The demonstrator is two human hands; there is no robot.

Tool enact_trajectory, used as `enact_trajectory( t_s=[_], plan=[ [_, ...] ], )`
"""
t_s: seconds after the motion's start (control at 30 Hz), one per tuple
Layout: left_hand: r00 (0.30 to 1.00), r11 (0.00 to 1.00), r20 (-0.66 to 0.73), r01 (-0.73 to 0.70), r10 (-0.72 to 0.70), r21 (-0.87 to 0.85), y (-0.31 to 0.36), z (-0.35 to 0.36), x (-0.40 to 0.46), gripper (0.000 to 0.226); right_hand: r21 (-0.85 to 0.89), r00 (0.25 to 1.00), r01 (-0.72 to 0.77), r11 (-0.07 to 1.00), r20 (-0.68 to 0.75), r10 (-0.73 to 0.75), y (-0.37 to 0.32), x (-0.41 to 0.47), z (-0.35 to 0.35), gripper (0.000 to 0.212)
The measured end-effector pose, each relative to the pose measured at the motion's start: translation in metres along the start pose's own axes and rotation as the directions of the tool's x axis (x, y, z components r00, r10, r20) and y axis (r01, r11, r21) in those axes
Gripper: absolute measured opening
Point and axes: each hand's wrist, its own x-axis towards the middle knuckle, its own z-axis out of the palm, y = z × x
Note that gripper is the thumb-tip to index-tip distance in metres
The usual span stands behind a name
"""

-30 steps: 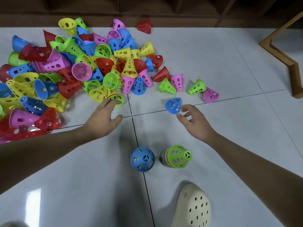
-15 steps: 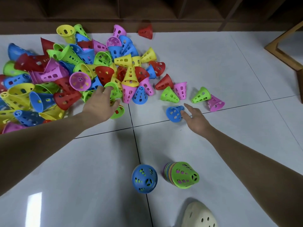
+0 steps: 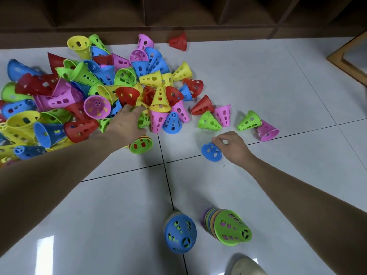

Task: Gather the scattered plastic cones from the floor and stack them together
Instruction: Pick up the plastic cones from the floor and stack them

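Observation:
A big heap of perforated plastic cones in red, yellow, green, blue and pink covers the floor at the upper left. My left hand reaches into the heap's near edge, fingers over a green cone; whether it grips it is hidden. My right hand pinches the narrow top of a lone blue cone lying on the tile. Two stacks stand near me: one topped by a blue cone, one topped by a green cone.
Loose cones lie right of the heap: a green one, a pink one, another green and pink. A red cone sits by the dark wooden skirting. A wooden frame stands far right. A pale shoe shows at the bottom.
My left hand moved forward from the tile into the heap's edge. My right hand went from open beside the lone blue cone to pinching its top.

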Motion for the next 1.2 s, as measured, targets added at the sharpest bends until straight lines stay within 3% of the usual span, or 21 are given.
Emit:
enact_trajectory(
  t_s=[0.13,0.2,0.27,0.4,0.57,0.63,0.73,0.83,0.93,1.07,1.2],
  plan=[
    [1.0,0.999,-0.012,0.006,-0.007,-0.047,-0.006,0.0,-0.005,0.069,0.045,0.999,-0.046,0.998,0.015,0.046,-0.003,-0.01,0.006,0.015],
    [0.999,0.992,-0.044,-0.011,0.005,-0.129,-0.009,0.0,-0.012,0.067,0.062,0.994,-0.104,0.993,0.034,0.102,-0.005,-0.015,0.01,0.033],
    [0.998,0.972,-0.057,-0.038,0.026,-0.233,-0.012,0.0,-0.022,0.066,0.039,0.968,-0.228,0.973,0.113,0.223,-0.006,-0.019,0.012,0.048],
    [0.999,0.933,-0.044,-0.017,0.001,-0.361,-0.016,0.0,-0.044,0.067,-0.061,0.887,-0.339,0.939,0.312,0.341,-0.001,-0.03,0.017,0.033],
    [1.0,0.81,-0.022,-0.007,-0.007,-0.586,0.005,0.0,-0.071,0.056,0.08,0.9,-0.341,0.937,0.316,0.301,-0.001,-0.046,0.014,0.04],
    [0.999,0.76,-0.015,-0.04,0.04,-0.649,0.018,-0.004,-0.086,0.054,0.143,0.921,-0.303,0.942,0.298,0.251,-0.008,-0.057,0.005,0.034],
    [0.98,0.772,-0.051,-0.183,0.191,-0.609,0.038,-0.016,-0.117,0.061,0.185,0.975,-0.163,0.969,0.181,0.129,-0.02,-0.085,-0.014,0.019],
    [0.929,0.702,-0.12,-0.344,0.349,-0.624,0.058,-0.031,-0.157,0.056,0.178,0.992,-0.006,0.984,-0.123,0.028,-0.035,-0.126,-0.031,0.015],
    [0.898,0.653,-0.101,-0.386,0.429,-0.651,0.066,-0.034,-0.194,0.045,0.251,0.93,0.207,0.946,-0.351,-0.11,-0.046,-0.168,-0.04,0.021],
    [0.861,0.616,-0.042,-0.397,0.507,-0.68,0.07,-0.024,-0.227,0.046,0.195,0.881,0.393,0.898,-0.361,-0.307,-0.039,-0.204,-0.037,0.026],
    [0.852,0.642,0.009,-0.387,0.523,-0.662,0.074,-0.009,-0.243,0.045,0.063,0.846,0.465,0.883,-0.325,-0.422,-0.02,-0.228,-0.029,0.031]
  ],
)
